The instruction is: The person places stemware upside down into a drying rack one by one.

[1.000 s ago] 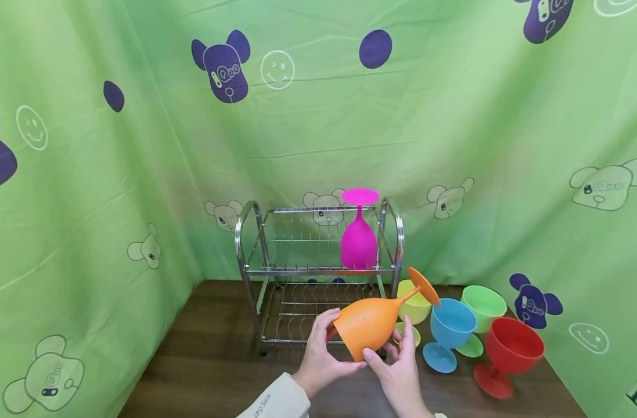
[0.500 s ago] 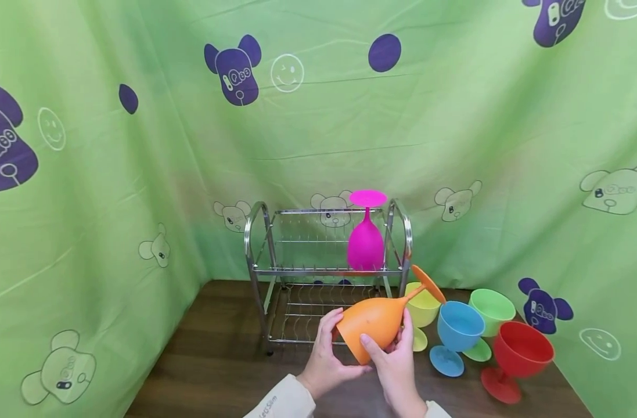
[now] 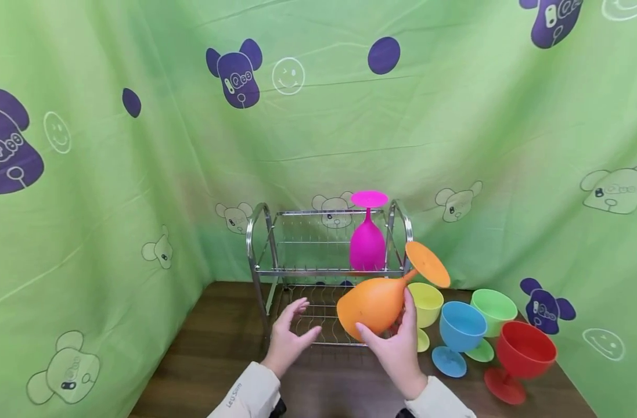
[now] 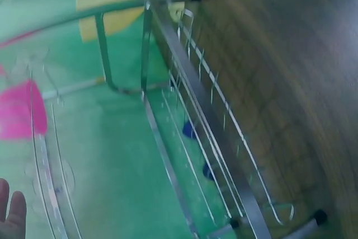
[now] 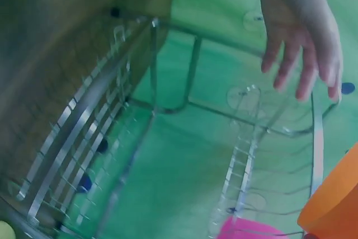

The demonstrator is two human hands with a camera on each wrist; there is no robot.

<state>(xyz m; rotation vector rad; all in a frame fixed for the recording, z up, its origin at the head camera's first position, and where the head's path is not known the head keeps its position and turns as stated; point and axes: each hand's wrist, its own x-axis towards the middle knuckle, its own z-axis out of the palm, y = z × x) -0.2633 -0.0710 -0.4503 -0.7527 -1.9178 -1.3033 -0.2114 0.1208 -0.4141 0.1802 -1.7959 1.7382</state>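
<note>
Now an orange goblet (image 3: 373,303) in the right hand (image 3: 399,348) — left hand (image 3: 288,339) spread, empty.

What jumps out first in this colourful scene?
The orange goblet, tipped on its side, gripped by the right hand before a metal rack; the left hand hovers open beside it. A pink goblet stands upside down on the rack's top shelf, and yellow, blue, green and red goblets cluster at right.
</note>
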